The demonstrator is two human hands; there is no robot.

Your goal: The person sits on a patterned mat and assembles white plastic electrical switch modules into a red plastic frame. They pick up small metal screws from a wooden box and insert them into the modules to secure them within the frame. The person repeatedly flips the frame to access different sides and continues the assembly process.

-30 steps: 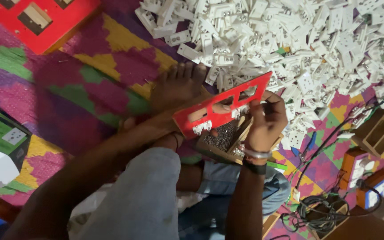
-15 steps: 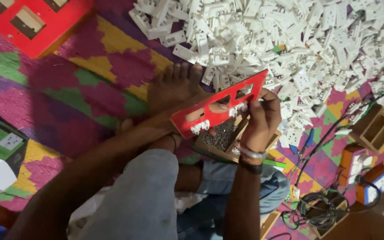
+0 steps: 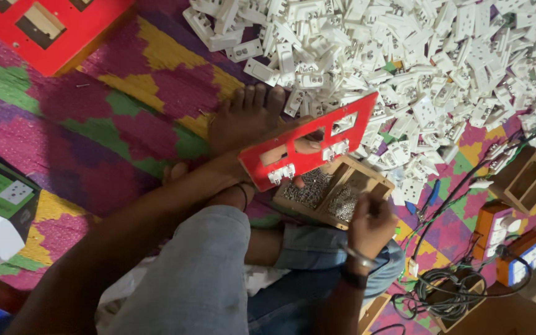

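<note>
A bright woven mat (image 3: 94, 124) in pink, yellow and green covers the floor, and a great heap of white plastic switch parts (image 3: 417, 68) spreads across its far side, too many to count. The person sits cross-legged with one bare foot (image 3: 243, 121) out on the mat. The left hand (image 3: 299, 152) holds a red panel (image 3: 308, 149) tilted above the lap, fingers showing through one of its cut-outs and gripping from behind. Three windows are cut in the panel, and two small white pieces are fitted along its lower edge. It looks to be a thin, stiff sheet, light enough for one hand and best held by its edge or through an opening, as it is now. Just beneath it sits a wooden box (image 3: 336, 192) with two compartments full of small metal screws. The right hand (image 3: 370, 223) hovers at the box's near edge with fingers drawn together; whether it pinches a screw I cannot tell. A second red panel (image 3: 51, 31) lies far off at the mat's corner. Cables (image 3: 448, 294) coil on the floor beside the right knee.
</note>
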